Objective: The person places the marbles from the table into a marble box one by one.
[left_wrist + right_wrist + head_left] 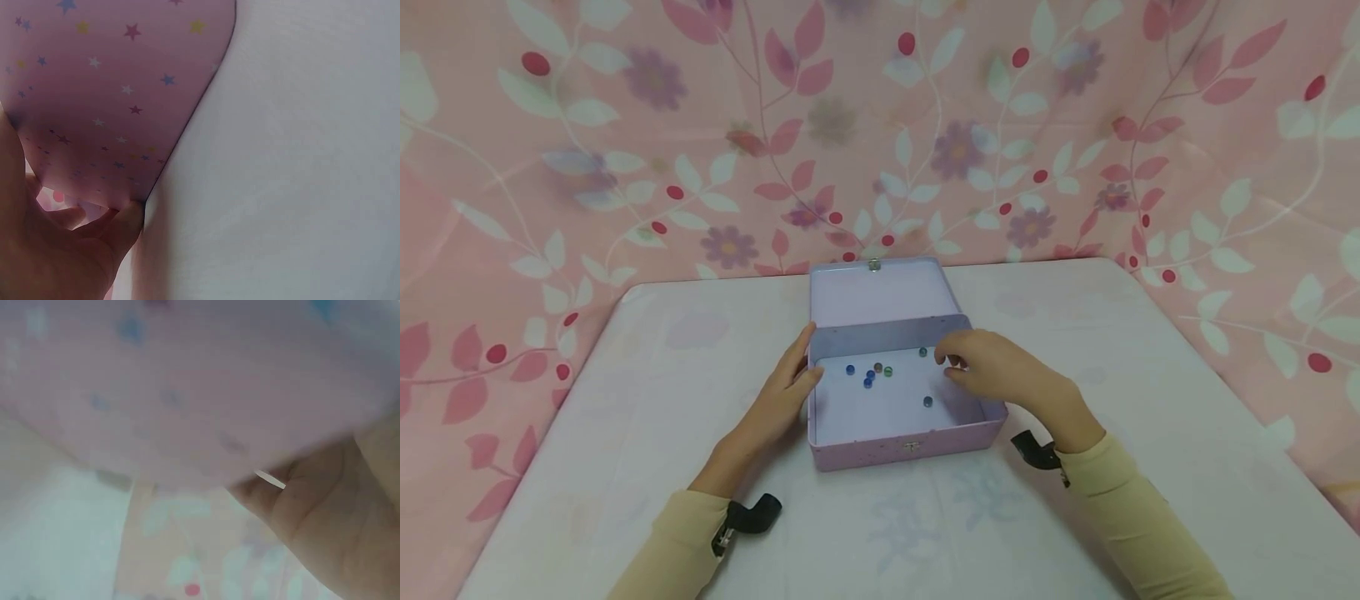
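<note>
In the head view a lilac tin box (910,437) stands on the table with its hinged lid (880,296) laid back. Several glass marbles lie on its floor: blue ones (850,369), a brown one (877,367), a green one (888,372), a dark green one (922,352) and a grey-blue one (928,402). My left hand (782,398) grips the box's left side, thumb at the rim. Over the right part of the box hangs my right hand (988,364), fingers bent downward, thumb apart from them. No marble shows between them; the palm is hidden. The left wrist view shows the box's star-printed wall (125,81).
A white cloth with faint prints covers the table (715,350). Behind it hangs a pink curtain (880,125) with leaves and flowers. The lid's metal clasp (874,265) points to the back; a matching catch (912,447) sits on the box's front wall.
</note>
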`<state>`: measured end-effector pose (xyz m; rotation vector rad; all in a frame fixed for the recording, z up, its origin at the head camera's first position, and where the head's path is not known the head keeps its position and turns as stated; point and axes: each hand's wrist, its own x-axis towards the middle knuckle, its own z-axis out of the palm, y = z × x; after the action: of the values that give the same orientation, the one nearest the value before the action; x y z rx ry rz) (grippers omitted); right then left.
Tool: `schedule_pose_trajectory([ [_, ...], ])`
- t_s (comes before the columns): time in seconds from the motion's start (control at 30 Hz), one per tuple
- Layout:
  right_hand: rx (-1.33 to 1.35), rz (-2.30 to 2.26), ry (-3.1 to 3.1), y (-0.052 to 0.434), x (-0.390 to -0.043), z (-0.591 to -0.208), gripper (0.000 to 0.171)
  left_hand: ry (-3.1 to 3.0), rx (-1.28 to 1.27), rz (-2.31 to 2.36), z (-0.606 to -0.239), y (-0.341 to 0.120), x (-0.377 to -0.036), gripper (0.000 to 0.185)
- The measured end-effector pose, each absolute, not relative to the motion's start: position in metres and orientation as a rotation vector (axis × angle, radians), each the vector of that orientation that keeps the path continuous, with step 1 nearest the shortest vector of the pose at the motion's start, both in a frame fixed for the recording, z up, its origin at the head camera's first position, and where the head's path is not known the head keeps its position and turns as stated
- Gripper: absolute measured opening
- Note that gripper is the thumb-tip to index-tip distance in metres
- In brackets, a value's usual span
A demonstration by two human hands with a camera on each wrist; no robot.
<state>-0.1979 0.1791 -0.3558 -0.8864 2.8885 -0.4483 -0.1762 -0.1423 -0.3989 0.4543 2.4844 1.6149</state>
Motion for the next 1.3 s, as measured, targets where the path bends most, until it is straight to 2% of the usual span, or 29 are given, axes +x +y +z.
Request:
schedule_pose_trajectory([
  [0.4,-0.892,-0.635,2.966,0.210,-0.204,-0.339,0.015,2.497,0.460,1.608,-0.398,-0.141,-0.175,0.067],
  [0.73,-0.833,-0.609,3.025,0.235,-0.212,-0.335,0.015,2.502,0.455,1.596,-0.398,-0.141,-0.176,0.067],
  [1.3,-0.508,-0.425,2.874,0.276,-0.224,-0.347,0.020,2.502,0.451,1.596,-0.399,-0.141,-0.177,0.068],
])
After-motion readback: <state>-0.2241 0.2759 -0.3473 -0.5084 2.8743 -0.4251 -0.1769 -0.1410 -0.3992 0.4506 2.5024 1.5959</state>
